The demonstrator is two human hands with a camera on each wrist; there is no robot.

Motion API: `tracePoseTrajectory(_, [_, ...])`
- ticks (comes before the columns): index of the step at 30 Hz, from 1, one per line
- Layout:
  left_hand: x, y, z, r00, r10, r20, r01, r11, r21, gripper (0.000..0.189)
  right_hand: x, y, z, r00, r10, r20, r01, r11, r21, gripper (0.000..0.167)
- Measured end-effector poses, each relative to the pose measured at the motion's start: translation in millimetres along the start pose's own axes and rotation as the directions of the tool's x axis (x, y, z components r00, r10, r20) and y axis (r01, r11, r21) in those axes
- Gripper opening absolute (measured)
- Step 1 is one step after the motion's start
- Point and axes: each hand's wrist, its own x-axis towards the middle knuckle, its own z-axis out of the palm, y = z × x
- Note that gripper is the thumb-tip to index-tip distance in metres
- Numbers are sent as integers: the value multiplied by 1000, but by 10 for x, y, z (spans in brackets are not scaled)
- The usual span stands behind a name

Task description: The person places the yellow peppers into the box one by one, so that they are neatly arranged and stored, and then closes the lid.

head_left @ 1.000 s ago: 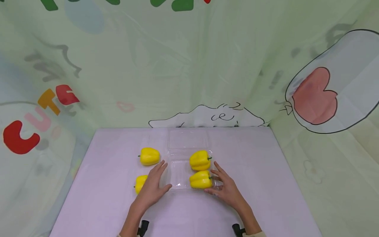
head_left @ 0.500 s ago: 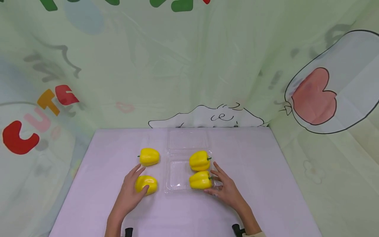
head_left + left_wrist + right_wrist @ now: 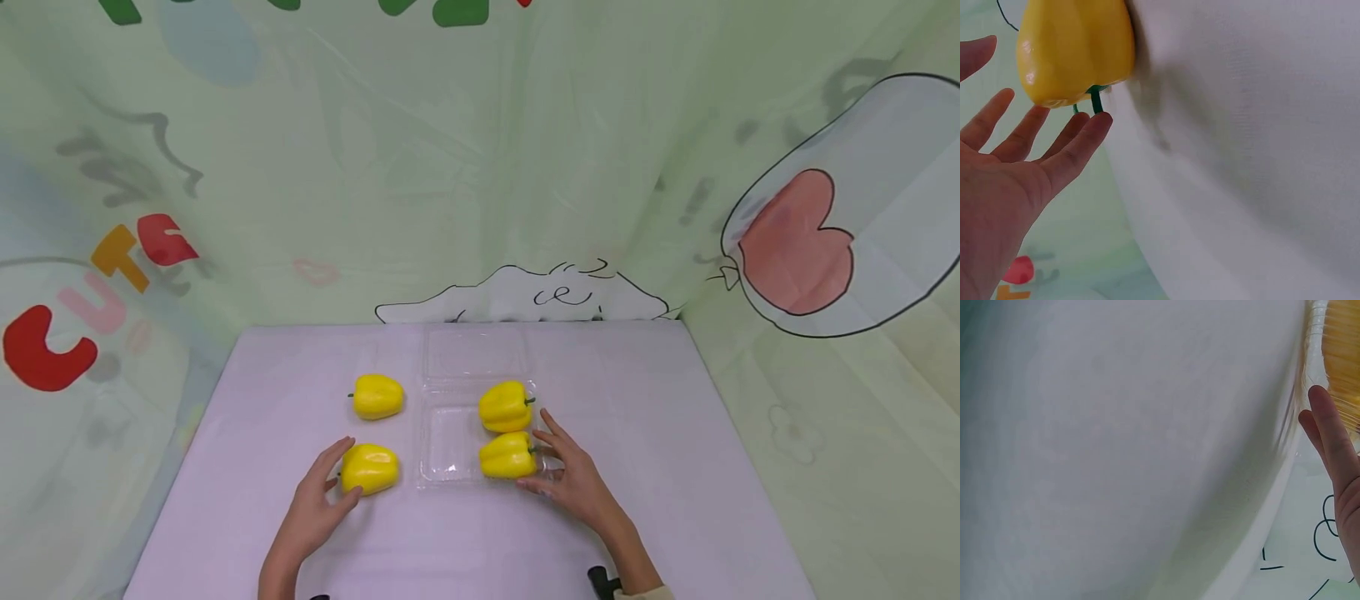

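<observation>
My left hand point(image 3: 313, 506) is spread around the stem side of a yellow bell pepper point(image 3: 371, 468) on the table's left. In the left wrist view its extended fingers reach close to that pepper's green stem point(image 3: 1096, 101). To the right, a clear plastic clamshell box point(image 3: 450, 442) lies with its lid point(image 3: 476, 352) folded back. Two more yellow peppers fill the box's right half, a rear one point(image 3: 506, 407) and a front one point(image 3: 508, 456). My right hand point(image 3: 576, 485) rests at the box's right side, fingers extended along the ribbed wall beside the front pepper.
Another yellow bell pepper point(image 3: 377, 396) lies behind the one near my left hand, its stem to the left. A pale lilac cloth point(image 3: 645, 400) covers the table. Printed fabric point(image 3: 480, 167) hangs behind and at both sides.
My left hand has moved left from beside the box, passed over the front left pepper and dropped back to its stem side. The right hand, box and peppers have stayed put.
</observation>
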Motion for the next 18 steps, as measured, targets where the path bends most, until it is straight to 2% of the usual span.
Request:
tracePoseTrajectory(5, [10,-37,34,1000,11,-4,-11,1000,-17,80,1,-1,-2,1000,-10,0,10,1000,-8,84])
tracePoseTrajectory(18, [41,-153,104,1000,-10,-6,9,997,-73,78,11,2,-5,1000,10,15,-10,1000,13,85])
